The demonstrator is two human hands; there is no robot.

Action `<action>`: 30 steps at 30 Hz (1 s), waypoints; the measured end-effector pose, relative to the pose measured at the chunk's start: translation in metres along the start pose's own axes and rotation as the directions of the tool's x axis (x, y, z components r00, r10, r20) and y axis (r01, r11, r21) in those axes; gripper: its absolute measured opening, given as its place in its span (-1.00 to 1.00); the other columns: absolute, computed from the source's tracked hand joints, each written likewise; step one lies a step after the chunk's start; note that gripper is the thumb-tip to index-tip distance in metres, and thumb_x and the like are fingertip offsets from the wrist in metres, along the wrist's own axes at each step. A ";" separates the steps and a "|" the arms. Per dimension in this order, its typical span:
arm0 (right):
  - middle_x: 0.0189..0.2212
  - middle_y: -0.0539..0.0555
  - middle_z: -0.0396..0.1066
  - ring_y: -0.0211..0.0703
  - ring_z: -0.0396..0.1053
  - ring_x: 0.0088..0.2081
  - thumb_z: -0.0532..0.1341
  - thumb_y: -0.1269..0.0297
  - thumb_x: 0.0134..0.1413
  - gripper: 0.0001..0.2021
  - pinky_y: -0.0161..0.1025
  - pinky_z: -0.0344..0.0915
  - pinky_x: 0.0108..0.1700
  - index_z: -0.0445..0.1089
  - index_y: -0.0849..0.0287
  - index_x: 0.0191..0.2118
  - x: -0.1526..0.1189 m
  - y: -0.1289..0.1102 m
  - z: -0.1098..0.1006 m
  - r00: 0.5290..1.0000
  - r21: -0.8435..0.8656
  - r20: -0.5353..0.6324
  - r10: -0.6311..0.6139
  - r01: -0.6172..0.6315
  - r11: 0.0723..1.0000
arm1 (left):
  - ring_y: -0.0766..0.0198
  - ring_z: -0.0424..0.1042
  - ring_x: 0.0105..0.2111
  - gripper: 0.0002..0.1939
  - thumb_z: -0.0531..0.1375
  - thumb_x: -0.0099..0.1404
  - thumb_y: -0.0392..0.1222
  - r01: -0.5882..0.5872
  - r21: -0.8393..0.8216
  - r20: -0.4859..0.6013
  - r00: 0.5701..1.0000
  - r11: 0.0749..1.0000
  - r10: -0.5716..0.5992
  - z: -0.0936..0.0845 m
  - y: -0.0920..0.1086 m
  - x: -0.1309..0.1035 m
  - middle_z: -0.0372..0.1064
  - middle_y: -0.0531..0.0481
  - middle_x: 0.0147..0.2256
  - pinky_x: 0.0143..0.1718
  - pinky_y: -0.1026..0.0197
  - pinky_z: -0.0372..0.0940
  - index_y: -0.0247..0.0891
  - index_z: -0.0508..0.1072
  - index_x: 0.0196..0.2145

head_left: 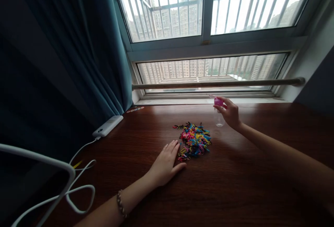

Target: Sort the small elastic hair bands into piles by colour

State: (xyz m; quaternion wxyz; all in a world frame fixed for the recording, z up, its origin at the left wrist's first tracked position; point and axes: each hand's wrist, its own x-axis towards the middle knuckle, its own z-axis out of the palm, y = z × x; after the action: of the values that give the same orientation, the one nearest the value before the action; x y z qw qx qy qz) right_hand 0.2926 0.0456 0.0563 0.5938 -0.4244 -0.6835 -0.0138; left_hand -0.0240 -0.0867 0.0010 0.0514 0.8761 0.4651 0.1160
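A loose pile of small multicoloured bands (195, 139) lies on the dark wooden tabletop (208, 192). My left hand (165, 164) rests flat on the wood at the pile's left edge, fingers stretched out and thumb apart, holding nothing. To the right of the pile and farther back, my right hand (227, 111) grips the pink cap of a small clear bottle (219, 119) between thumb and fingers. The bottle is upright, its base near or on the tabletop; its transparent body looks empty. The cap's clear lid sticks out to the left.
A white power bank (108, 126) with a cable sits at the back left by a blue curtain (104, 53). A white tube (39, 156) curves across the left foreground. Behind the table run a rail (216, 83) and a window.
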 end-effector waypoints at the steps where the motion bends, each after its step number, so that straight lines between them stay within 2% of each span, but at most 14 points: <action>1: -0.18 0.11 0.36 -0.06 0.35 -0.21 0.17 0.05 -0.03 -0.59 -0.12 0.36 -0.24 0.29 0.11 -0.05 -0.007 0.002 -0.007 1.000 -0.022 -0.006 0.007 -0.007 1.000 | 0.11 -0.14 0.20 -0.31 -0.07 0.21 0.19 0.002 0.001 -0.006 1.000 1.000 -0.002 0.001 0.000 0.001 -0.13 -0.17 0.20 0.18 0.00 -0.12 -0.27 -0.02 0.17; 4: -0.19 0.13 0.35 -0.04 0.33 -0.19 0.16 0.05 -0.01 -0.60 -0.09 0.32 -0.19 0.29 0.12 -0.06 -0.021 0.005 -0.017 1.000 -0.100 -0.005 0.008 -0.009 0.995 | 0.11 -0.14 0.20 -0.29 -0.07 0.21 0.18 0.006 0.000 -0.014 1.000 1.000 -0.006 0.005 -0.002 0.002 -0.14 -0.19 0.20 0.18 0.01 -0.13 -0.30 -0.07 0.19; 8: -0.15 0.14 0.31 -0.01 0.27 -0.12 0.12 0.09 0.04 -0.61 -0.07 0.23 -0.07 0.23 0.11 -0.01 -0.028 0.003 -0.019 1.000 -0.183 0.007 0.014 -0.012 0.983 | 0.05 -0.22 0.21 -0.17 -0.07 0.16 0.25 0.038 0.007 -0.016 0.999 0.999 -0.038 0.010 0.000 0.014 -0.23 -0.30 0.21 0.18 -0.01 -0.17 -0.43 -0.12 0.19; 12: -0.11 0.18 0.23 -0.01 0.23 -0.09 0.07 0.13 0.09 -0.58 -0.08 0.20 -0.05 0.15 0.12 0.07 -0.033 -0.001 -0.018 0.999 -0.226 0.021 0.035 -0.029 0.974 | -0.03 -0.27 0.21 0.02 -0.01 0.03 0.35 0.035 -0.027 -0.012 0.999 0.999 -0.036 0.020 0.011 0.046 -0.27 -0.41 0.20 0.18 -0.02 -0.17 -0.54 -0.16 0.19; 15: -0.08 0.20 0.17 -0.03 0.21 -0.08 0.03 0.15 0.12 -0.57 -0.09 0.19 -0.04 0.08 0.14 0.11 -0.037 -0.005 -0.014 0.999 -0.234 0.044 0.030 -0.019 0.972 | -0.05 -0.27 0.21 0.07 0.02 0.00 0.36 0.026 -0.076 -0.043 0.999 0.997 -0.029 0.027 0.022 0.073 -0.27 -0.43 0.20 0.17 -0.02 -0.16 -0.56 -0.18 0.19; 19: -0.01 0.21 0.09 -0.02 0.14 -0.01 0.06 0.16 0.10 -0.47 -0.08 0.16 0.01 -0.06 0.15 0.17 -0.044 -0.011 -0.011 0.999 -0.241 0.045 0.017 -0.006 0.971 | -0.04 -0.23 0.20 0.02 0.05 0.01 0.32 -0.026 -0.161 -0.072 0.997 0.987 0.015 0.032 0.034 0.097 -0.20 -0.38 0.19 0.17 -0.03 -0.16 -0.49 -0.16 0.19; 23: 0.06 0.23 0.00 0.01 0.07 0.06 0.05 0.16 0.10 -0.43 -0.05 0.14 0.03 -0.13 0.15 0.19 -0.049 -0.016 -0.010 0.999 -0.252 0.038 0.030 -0.020 0.968 | 0.03 -0.20 0.20 -0.06 0.09 0.06 0.24 -0.157 -0.271 -0.102 0.986 0.950 0.134 0.028 0.043 0.108 -0.19 -0.30 0.20 0.18 0.02 -0.16 -0.44 -0.15 0.19; 25: 0.08 0.24 -0.01 0.02 0.10 0.04 0.04 0.17 0.10 -0.43 -0.05 0.16 0.00 -0.15 0.15 0.19 -0.052 -0.015 -0.010 0.998 -0.250 0.039 0.052 -0.041 0.967 | 0.07 -0.15 0.20 -0.15 0.06 0.12 0.18 -0.215 -0.325 -0.135 0.974 0.921 0.180 0.023 0.045 0.110 -0.15 -0.26 0.20 0.18 0.06 -0.13 -0.40 -0.11 0.19; 27: 0.06 0.24 0.04 0.00 0.19 -0.05 0.01 0.19 0.12 -0.44 -0.07 0.22 -0.06 -0.17 0.15 0.20 -0.054 -0.012 -0.010 0.994 -0.254 0.061 0.093 -0.075 0.964 | 0.11 -0.06 0.17 -0.29 0.00 0.20 0.12 -0.220 -0.372 -0.186 0.969 0.902 0.159 0.020 0.042 0.112 -0.06 -0.23 0.17 0.16 0.09 -0.08 -0.37 -0.05 0.17; 30: -0.04 0.22 0.19 -0.01 0.24 -0.14 0.00 0.19 0.13 -0.44 -0.10 0.23 -0.14 -0.19 0.18 0.21 -0.057 -0.004 -0.010 0.972 -0.324 0.173 0.156 -0.094 0.941 | 0.15 0.07 0.11 -0.43 -0.09 0.27 0.07 -0.123 -0.419 -0.290 0.957 0.900 -0.005 0.019 0.029 0.114 0.08 -0.21 0.10 0.12 0.11 -0.01 -0.36 0.05 0.12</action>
State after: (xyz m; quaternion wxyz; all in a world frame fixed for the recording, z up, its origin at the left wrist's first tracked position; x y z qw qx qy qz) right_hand 0.2941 0.0052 0.0140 0.4481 -0.5553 -0.6994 -0.0424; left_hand 0.0658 -0.0086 0.0063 0.1738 0.8307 0.4032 0.3424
